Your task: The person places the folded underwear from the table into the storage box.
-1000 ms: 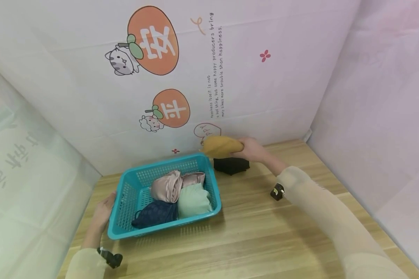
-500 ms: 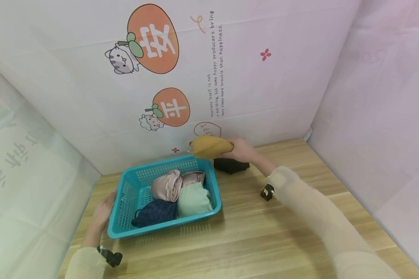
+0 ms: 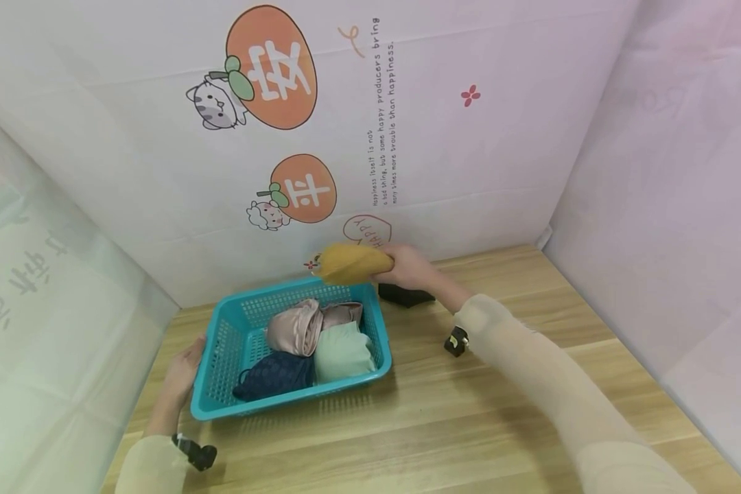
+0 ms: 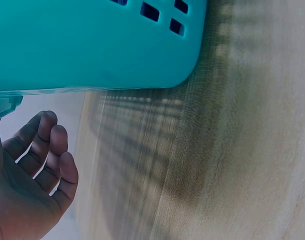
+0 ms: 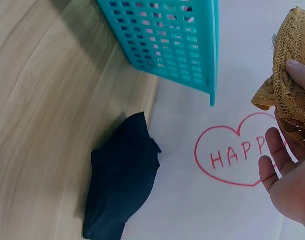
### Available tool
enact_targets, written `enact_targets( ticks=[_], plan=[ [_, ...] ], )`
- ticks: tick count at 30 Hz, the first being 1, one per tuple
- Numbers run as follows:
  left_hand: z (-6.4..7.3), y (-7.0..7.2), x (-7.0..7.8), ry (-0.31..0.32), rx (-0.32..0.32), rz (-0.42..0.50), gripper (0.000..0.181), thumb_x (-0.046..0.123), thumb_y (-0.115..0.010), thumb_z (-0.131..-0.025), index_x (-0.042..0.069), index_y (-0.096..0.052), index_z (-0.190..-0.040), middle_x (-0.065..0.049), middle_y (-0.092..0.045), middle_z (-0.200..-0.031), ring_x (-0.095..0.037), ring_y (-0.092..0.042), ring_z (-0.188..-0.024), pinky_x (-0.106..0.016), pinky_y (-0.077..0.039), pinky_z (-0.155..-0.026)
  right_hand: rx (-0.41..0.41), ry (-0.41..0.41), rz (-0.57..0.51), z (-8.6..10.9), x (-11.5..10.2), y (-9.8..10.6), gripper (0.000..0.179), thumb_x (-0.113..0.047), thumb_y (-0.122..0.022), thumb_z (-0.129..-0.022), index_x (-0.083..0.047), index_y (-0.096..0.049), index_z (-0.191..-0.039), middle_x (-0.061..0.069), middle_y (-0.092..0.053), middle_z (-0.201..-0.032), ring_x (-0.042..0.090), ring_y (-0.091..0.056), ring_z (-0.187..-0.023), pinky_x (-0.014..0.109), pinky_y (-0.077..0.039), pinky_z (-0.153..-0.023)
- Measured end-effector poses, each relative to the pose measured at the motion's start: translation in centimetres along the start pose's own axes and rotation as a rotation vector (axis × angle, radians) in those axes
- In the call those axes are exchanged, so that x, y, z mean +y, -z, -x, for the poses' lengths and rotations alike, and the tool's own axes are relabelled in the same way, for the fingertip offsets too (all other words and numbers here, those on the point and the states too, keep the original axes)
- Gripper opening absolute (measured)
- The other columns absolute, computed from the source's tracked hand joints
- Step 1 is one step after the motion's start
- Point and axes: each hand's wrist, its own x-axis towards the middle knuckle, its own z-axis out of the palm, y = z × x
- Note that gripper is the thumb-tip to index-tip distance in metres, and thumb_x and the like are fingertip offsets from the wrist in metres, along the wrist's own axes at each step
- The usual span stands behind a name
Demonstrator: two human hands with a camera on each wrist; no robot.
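Observation:
My right hand (image 3: pixel 410 267) pinches a folded mustard-yellow bra (image 3: pixel 352 264) over the far right rim of a turquoise plastic basket (image 3: pixel 383 343). Lace trim on the bra (image 5: pixel 290 65) shows in the right wrist view, with the thumb pressed on it. My left hand (image 3: pixel 182 374) is at the basket's left end. Its fingers (image 4: pixel 57 140) are loosely bent beneath the rim in the left wrist view, and the thumb is mostly hidden. Inside the basket lie folded satin pink bras (image 3: pixel 296 329), a mint-green one (image 3: pixel 344 353) and a navy one (image 3: pixel 274 377).
A black folded bra (image 5: pixel 125 175) lies on the wooden table (image 3: pixel 370 446), right of the basket and partly behind my right hand in the head view. A printed white cloth wall (image 3: pixel 432 151) rises behind the basket, with cloth walls on both sides.
My right hand has carried the yellow bra leftward, from beside the basket to over its far right rim. My left hand and the basket have stayed in place.

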Motion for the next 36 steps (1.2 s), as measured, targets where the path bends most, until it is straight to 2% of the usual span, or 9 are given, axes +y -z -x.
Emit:
enact_targets(
  ticks=[4,14,20,28,36],
  plan=[
    [-0.1,0.0,-0.1,0.0,-0.004,0.002,0.102,0.076,-0.01,-0.095,-0.006,-0.022,-0.155,-0.035,-0.028,-0.157,-0.053,-0.034,-0.142,-0.062,-0.037,-0.113,-0.006,0.024,0.003,-0.3,-0.8,-0.4,0.025,-0.035,-0.079,-0.084,-0.016,-0.071,-0.099,-0.003,-0.07,-0.087,0.016,-0.059,-0.079,0.031,-0.051,-0.075],
    [-0.3,0.0,-0.1,0.01,0.0,0.01,0.104,0.078,-0.01,-0.093,-0.005,-0.024,-0.155,-0.035,-0.03,-0.156,-0.052,-0.038,-0.14,-0.061,-0.041,-0.111,-0.017,0.09,0.021,-1.5,-2.4,-1.9,0.028,-0.038,-0.08,-0.083,-0.018,-0.069,-0.098,-0.005,-0.068,-0.086,0.013,-0.058,-0.079,0.029,-0.05,-0.074],
    [-0.4,0.0,-0.2,0.022,0.006,-0.002,0.105,0.079,-0.009,-0.093,-0.005,-0.023,-0.155,-0.034,-0.027,-0.157,-0.053,-0.034,-0.142,-0.062,-0.038,-0.112,-0.023,0.132,0.014,-2.2,-3.3,-2.8,0.027,-0.035,-0.081,-0.082,-0.015,-0.068,-0.096,-0.004,-0.066,-0.083,0.013,-0.055,-0.076,0.027,-0.046,-0.07],
    [-0.2,0.0,-0.2,0.024,0.001,0.004,0.107,0.08,-0.01,-0.092,-0.004,-0.022,-0.155,-0.033,-0.024,-0.159,-0.053,-0.028,-0.144,-0.063,-0.033,-0.115,-0.039,0.148,0.038,-2.9,-5.0,-3.7,0.028,-0.037,-0.08,-0.083,-0.016,-0.068,-0.098,-0.004,-0.066,-0.086,0.011,-0.056,-0.077,0.026,-0.047,-0.07],
    [-0.2,0.0,0.0,0.031,-0.004,0.001,0.107,0.081,-0.008,-0.092,-0.004,-0.021,-0.155,-0.034,-0.025,-0.158,-0.053,-0.03,-0.144,-0.062,-0.035,-0.114,-0.055,0.134,0.063,-3.7,-6.4,-4.4,0.035,-0.04,-0.081,-0.082,-0.016,-0.07,-0.104,-0.004,-0.068,-0.093,0.011,-0.057,-0.082,0.026,-0.048,-0.072]
  ],
)
